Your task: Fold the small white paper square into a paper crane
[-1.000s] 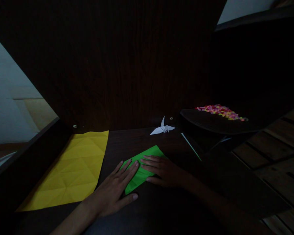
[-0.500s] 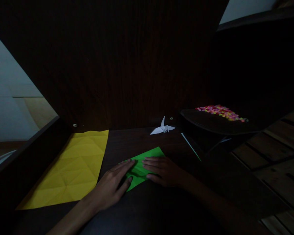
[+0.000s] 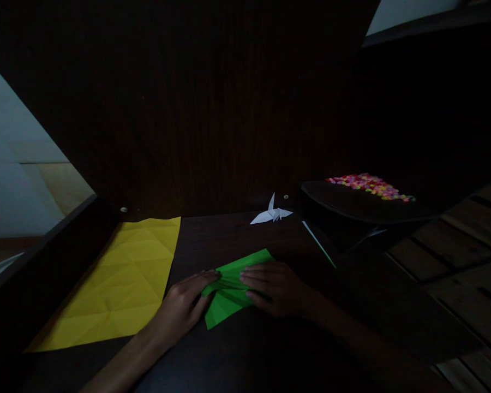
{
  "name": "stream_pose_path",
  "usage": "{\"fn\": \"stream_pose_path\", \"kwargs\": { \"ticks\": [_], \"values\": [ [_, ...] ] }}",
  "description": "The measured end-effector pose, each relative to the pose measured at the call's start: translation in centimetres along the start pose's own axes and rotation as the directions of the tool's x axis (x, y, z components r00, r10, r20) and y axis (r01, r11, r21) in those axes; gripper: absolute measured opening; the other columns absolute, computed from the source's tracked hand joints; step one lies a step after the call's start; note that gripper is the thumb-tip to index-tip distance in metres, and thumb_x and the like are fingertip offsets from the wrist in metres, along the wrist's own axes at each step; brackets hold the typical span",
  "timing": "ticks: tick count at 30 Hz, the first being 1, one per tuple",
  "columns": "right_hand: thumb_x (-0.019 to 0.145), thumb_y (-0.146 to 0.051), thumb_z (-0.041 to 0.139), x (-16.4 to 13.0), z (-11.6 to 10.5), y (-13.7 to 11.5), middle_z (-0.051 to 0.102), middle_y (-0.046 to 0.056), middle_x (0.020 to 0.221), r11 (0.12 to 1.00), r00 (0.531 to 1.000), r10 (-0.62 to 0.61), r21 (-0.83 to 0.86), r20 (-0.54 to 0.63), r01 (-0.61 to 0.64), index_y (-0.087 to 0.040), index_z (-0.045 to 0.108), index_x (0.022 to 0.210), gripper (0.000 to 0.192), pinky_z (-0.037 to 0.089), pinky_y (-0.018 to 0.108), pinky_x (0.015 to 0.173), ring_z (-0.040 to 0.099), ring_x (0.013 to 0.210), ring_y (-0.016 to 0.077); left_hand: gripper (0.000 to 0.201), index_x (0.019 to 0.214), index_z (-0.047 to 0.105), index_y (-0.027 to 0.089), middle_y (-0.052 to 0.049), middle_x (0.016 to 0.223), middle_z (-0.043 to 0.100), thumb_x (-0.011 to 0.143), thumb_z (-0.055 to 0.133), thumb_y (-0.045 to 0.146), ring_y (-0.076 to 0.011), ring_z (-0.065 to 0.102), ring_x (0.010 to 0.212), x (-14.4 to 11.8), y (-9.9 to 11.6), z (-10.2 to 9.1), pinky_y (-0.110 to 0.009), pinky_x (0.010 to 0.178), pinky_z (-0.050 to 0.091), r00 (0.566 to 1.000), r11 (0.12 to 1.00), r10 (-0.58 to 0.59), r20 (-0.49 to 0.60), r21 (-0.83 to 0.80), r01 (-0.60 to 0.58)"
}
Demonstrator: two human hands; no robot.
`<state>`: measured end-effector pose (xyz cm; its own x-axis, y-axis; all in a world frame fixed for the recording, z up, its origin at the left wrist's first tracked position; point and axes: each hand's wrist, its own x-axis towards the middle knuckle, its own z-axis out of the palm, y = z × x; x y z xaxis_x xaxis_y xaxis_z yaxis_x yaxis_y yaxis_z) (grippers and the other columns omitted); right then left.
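Both hands are down on the green paper point(image 3: 233, 286), which lies on the dark bench point(image 3: 245, 349) just in front of the person, between the yellow sheet point(image 3: 118, 284) on the left and the dark tray point(image 3: 352, 204) on the right. The left hand point(image 3: 184, 305) has pulled back a little since half a second ago; its fingers point(image 3: 207, 279), flat and stretched over the paper before, are now curled and pinch the paper's left edge, which stands up in a small ridge. The right hand point(image 3: 276, 286) has hardly moved: it lies flat, fingers spread and pressing the right part of the sheet against the bench, gripping nothing. The paper's near corner now pokes out lower and wider below the hands than it did before. The yellow sheet, creased all over, lies where it was, well apart from the hands. The white paper crane point(image 3: 272, 214) stands at the back of the bench by the wooden wall, unchanged, and the bright little coloured pieces point(image 3: 368, 185) sit heaped on the tray.
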<state>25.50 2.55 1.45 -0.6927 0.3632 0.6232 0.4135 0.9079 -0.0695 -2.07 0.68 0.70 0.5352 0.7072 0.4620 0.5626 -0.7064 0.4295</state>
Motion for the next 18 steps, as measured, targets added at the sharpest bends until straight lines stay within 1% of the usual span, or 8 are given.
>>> {"fn": "stream_pose_path", "kwargs": {
  "ticks": [2,4,7,9,13,16,18],
  "values": [
    [0.092,-0.019,0.054,0.2,-0.2,-0.2,0.076,0.007,0.103,1.000,0.999,0.001,-0.023,-0.033,-0.002,-0.016,0.067,0.112,0.024,0.059,0.030,0.081,0.072,0.092,0.0174,0.039,0.132,0.051,0.023,-0.008,0.125,0.067,0.093,0.050,0.018,-0.0234,0.064,0.115,0.0,0.2,0.1,-0.040,0.100,0.053,0.999,0.999,-0.034,-0.027,0.028,0.035],
    [0.092,-0.017,0.052,0.4,-0.4,-0.2,0.076,0.007,0.100,0.999,0.998,0.010,-0.045,-0.064,-0.013,-0.018,0.067,0.112,0.026,0.060,0.030,0.078,0.073,0.087,0.0175,0.054,0.143,0.039,0.023,-0.010,0.136,0.059,0.091,0.054,0.020,-0.0261,0.057,0.124,0.1,0.5,0.2,-0.044,0.103,0.050,0.995,0.994,-0.094,-0.031,0.049,0.095],
    [0.090,-0.015,0.054,0.6,-0.7,-0.2,0.077,0.007,0.093,0.996,0.994,0.030,-0.086,-0.101,-0.038,-0.015,0.068,0.109,0.023,0.060,0.030,0.070,0.073,0.078,0.0181,0.076,0.152,0.018,0.023,-0.014,0.149,0.043,0.089,0.060,0.026,-0.0303,0.044,0.135,0.4,1.0,0.3,-0.049,0.107,0.044,0.985,0.983,-0.170,-0.042,0.065,0.173],
    [0.090,-0.013,0.055,0.8,-1.0,-0.2,0.077,0.007,0.090,0.990,0.993,0.037,-0.132,-0.110,-0.051,-0.013,0.068,0.110,0.023,0.059,0.029,0.066,0.073,0.074,0.0181,0.085,0.154,0.009,0.023,-0.015,0.153,0.036,0.088,0.062,0.030,-0.0329,0.037,0.139,0.5,1.3,0.4,-0.053,0.109,0.040,0.979,0.977,-0.195,-0.059,0.080,0.199],
    [0.091,-0.008,0.053,1.0,-1.4,-0.2,0.077,0.007,0.094,0.974,0.990,0.018,-0.221,-0.137,-0.048,-0.014,0.061,0.125,0.036,0.057,0.030,0.068,0.073,0.077,0.0177,0.087,0.155,0.000,0.023,-0.017,0.157,0.028,0.090,0.059,0.029,-0.0358,0.030,0.142,0.6,1.5,0.6,-0.057,0.110,0.037,0.978,0.975,-0.199,-0.069,0.086,0.204],
    [0.091,-0.005,0.052,0.9,-1.6,-0.1,0.076,0.009,0.100,0.962,0.988,0.003,-0.271,-0.154,-0.045,-0.014,0.055,0.132,0.043,0.057,0.031,0.070,0.072,0.081,0.0187,0.086,0.155,-0.001,0.022,-0.017,0.158,0.023,0.092,0.057,0.027,-0.0363,0.026,0.144,0.5,1.4,0.8,-0.059,0.111,0.035,0.979,0.976,-0.189,-0.071,0.097,0.195],
    [0.091,-0.005,0.051,0.7,-1.5,0.1,0.076,0.008,0.102,0.949,0.987,0.024,-0.307,-0.162,-0.074,-0.015,0.053,0.135,0.045,0.057,0.032,0.072,0.072,0.082,0.0192,0.083,0.155,-0.001,0.021,-0.017,0.159,0.022,0.093,0.054,0.025,-0.0352,0.023,0.145,0.4,1.3,0.9,-0.058,0.112,0.033,0.982,0.978,-0.173,-0.076,0.106,0.180]
  ]
}}
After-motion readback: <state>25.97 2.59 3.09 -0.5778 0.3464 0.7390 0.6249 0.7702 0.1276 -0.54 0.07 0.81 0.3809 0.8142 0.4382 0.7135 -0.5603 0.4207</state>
